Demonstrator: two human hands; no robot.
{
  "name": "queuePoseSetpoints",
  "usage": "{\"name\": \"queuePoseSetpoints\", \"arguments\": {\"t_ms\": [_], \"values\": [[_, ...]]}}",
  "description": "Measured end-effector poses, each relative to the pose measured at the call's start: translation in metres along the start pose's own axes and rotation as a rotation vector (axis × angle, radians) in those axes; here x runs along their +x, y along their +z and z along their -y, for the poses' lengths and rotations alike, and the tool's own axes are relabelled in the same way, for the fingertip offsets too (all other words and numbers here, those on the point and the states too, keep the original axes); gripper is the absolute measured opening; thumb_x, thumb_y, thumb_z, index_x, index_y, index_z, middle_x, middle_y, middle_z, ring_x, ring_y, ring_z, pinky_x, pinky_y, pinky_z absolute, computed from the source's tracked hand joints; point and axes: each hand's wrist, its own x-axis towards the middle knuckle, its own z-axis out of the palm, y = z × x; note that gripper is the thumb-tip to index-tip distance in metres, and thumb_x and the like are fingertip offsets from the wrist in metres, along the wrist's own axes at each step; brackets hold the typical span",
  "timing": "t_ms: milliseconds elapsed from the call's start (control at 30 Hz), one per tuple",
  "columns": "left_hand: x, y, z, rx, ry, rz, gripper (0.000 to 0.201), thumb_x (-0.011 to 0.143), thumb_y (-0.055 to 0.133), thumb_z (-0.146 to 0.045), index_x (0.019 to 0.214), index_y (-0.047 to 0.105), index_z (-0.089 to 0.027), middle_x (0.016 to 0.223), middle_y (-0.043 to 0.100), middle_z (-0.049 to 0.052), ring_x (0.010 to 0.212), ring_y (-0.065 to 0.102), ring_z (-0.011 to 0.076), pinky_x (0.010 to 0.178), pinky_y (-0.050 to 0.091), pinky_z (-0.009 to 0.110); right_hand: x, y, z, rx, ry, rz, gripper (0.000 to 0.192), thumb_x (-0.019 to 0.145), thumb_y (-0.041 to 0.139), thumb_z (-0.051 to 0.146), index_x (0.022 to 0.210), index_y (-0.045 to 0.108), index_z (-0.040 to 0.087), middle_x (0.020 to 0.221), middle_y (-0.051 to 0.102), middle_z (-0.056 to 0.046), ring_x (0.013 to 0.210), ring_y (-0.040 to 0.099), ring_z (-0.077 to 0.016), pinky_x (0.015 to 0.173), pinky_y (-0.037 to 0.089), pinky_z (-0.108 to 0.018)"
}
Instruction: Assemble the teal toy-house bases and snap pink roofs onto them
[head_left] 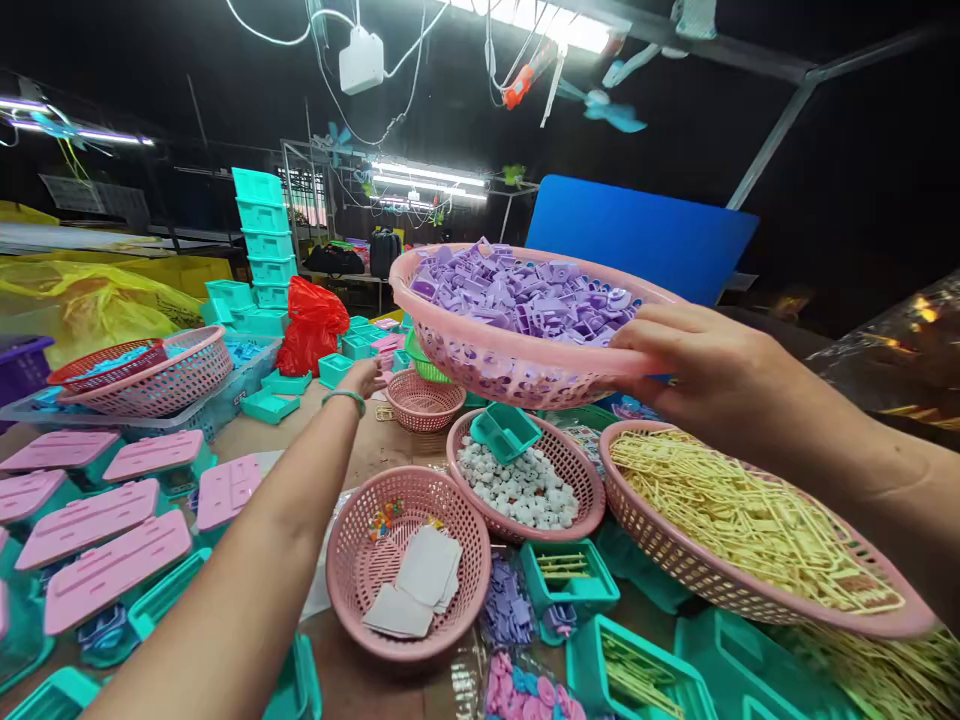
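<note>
Lower centre: a pink basket [405, 565] holding white cards. Mid right, the right hand [697, 365] clamps fingers over the rim of a raised pink perforated basket [517, 365] heaped with purple plastic parts [525, 295], centre frame. Likely light but spill-prone, with a flexible rim; best held at opposite edges. Farther left, the left hand [365, 378] reaches the far rim; its grip cannot be told.

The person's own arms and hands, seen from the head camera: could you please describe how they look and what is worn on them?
Both forearms are bare, with no sleeves in view and no gloves. The left hand has a thin, pale green bangle round the wrist. The right hand shows no ring, watch or band that can be seen.
</note>
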Motion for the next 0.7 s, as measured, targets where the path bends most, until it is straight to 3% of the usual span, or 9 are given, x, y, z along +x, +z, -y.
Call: {"name": "queuePoseSetpoints", "arguments": {"t_ms": [100,200,367,433,533,600,700], "values": [[0.0,-0.053,-0.038,0.064,-0.056,-0.049,0.039,0.097,0.064,-0.036,0.13,0.06,-0.017,0.131,0.063,0.011,0.111,0.066,0.0258,0.092,0.058,0.047,0.006,0.016,0.011,0.009,-0.026,-0.022,0.012,0.095,0.051,0.017,0.086,0.053,0.025,0.081,0.057,-0.003,0.08,0.057,-0.023,0.067,0.045,-0.036],[-0.018,-0.1,-0.071,0.082,-0.057,-0.06,0.036,0.099,0.06,-0.041,0.125,0.062,-0.017,0.125,0.066,0.012,0.106,0.067,0.0238,0.089,0.058,0.044,0.015,0.044,0.033,0.006,-0.048,-0.022,0.012,0.095,0.052,0.016,0.085,0.054,0.023,0.082,0.058,-0.003,0.077,0.053,-0.0211,0.065,0.04,-0.034],[-0.07,-0.154,-0.097,0.08,-0.032,0.021,0.06,0.1,0.035,-0.063,0.097,0.068,-0.013,0.094,0.072,0.017,0.089,0.069,0.0269,0.078,0.057,0.039,0.038,0.113,0.087,0.011,-0.056,0.057,0.013,0.093,0.052,0.011,0.09,0.06,0.021,0.083,0.062,-0.005,0.078,0.05,-0.0211,0.066,0.031,-0.032],[-0.09,-0.166,-0.096,0.098,-0.025,0.058,0.066,0.098,0.032,-0.069,0.1,0.068,-0.015,0.095,0.072,0.014,0.085,0.068,0.0247,0.075,0.057,0.039,0.045,0.144,0.109,0.026,-0.024,0.148,0.013,0.094,0.053,0.011,0.095,0.063,0.02,0.088,0.064,-0.006,0.081,0.051,-0.0213,0.068,0.03,-0.032],[-0.113,-0.175,-0.081,0.163,-0.026,0.069,0.046,0.099,0.051,-0.056,0.117,0.065,-0.015,0.11,0.07,0.01,0.09,0.068,0.0209,0.079,0.058,0.04,0.049,0.185,0.135,0.053,0.013,0.256,0.015,0.094,0.055,0.011,0.099,0.065,0.02,0.095,0.066,-0.008,0.084,0.051,-0.0215,0.069,0.029,-0.032],[-0.122,-0.177,-0.064,0.223,-0.023,0.051,0.036,0.098,0.062,-0.041,0.124,0.062,-0.016,0.12,0.067,0.009,0.099,0.068,0.0215,0.085,0.059,0.042,0.046,0.204,0.147,0.057,0.023,0.275,0.015,0.093,0.056,0.01,0.098,0.066,0.02,0.095,0.067,-0.008,0.085,0.052,-0.0219,0.069,0.029,-0.032],[-0.13,-0.177,-0.04,0.296,0.007,0.017,0.035,0.096,0.065,-0.035,0.127,0.061,-0.017,0.127,0.065,0.01,0.107,0.067,0.0239,0.089,0.059,0.045,0.041,0.219,0.154,0.048,0.05,0.282,0.016,0.093,0.055,0.009,0.098,0.066,0.019,0.095,0.067,-0.01,0.085,0.052,-0.0231,0.069,0.03,-0.033]]}}
